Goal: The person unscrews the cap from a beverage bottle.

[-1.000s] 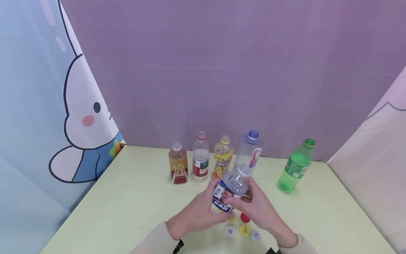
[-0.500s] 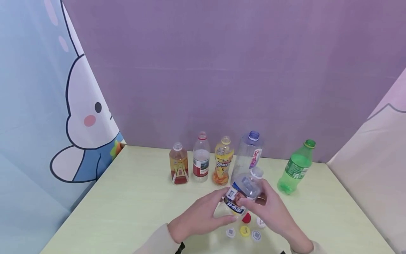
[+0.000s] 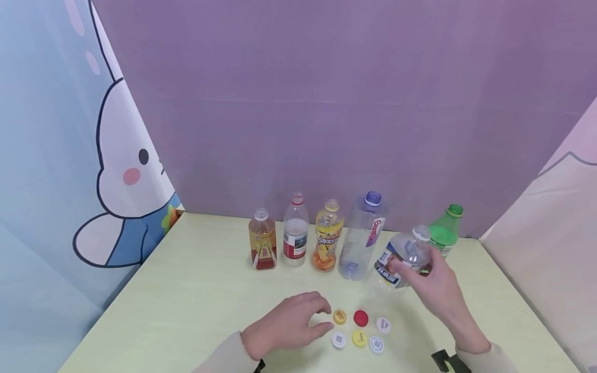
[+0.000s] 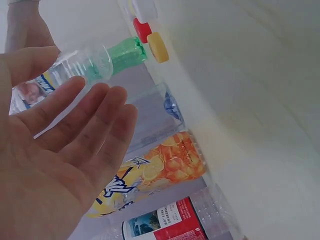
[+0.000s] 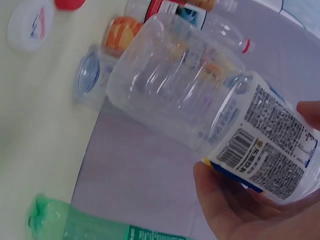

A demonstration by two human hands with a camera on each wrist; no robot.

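My right hand [image 3: 438, 290] grips a clear plastic bottle [image 3: 402, 259] with a blue and white label, tilted and without a cap. In the right wrist view, the fingers and thumb wrap its label [image 5: 270, 140]. The held bottle overlaps the green bottle [image 3: 444, 230] in the head view. My left hand [image 3: 291, 321] holds nothing, its fingers relaxed beside several loose caps. Closest to those fingers is an orange-yellow cap [image 3: 339, 316]; near it are a red cap [image 3: 361, 318], a yellow cap [image 3: 359, 338] and white caps [image 3: 377, 344].
Along the back of the table [image 3: 186, 290] stand an amber bottle [image 3: 263, 243], a red-labelled bottle [image 3: 296, 233], a yellow-labelled bottle [image 3: 328, 238] and a tall clear bottle [image 3: 356, 238]. A purple curtain [image 3: 326, 103] hangs behind.
The right hand has carried the clear bottle to the right, towards the green bottle. My left hand has let go of it and stayed near the caps, now more fully visible.
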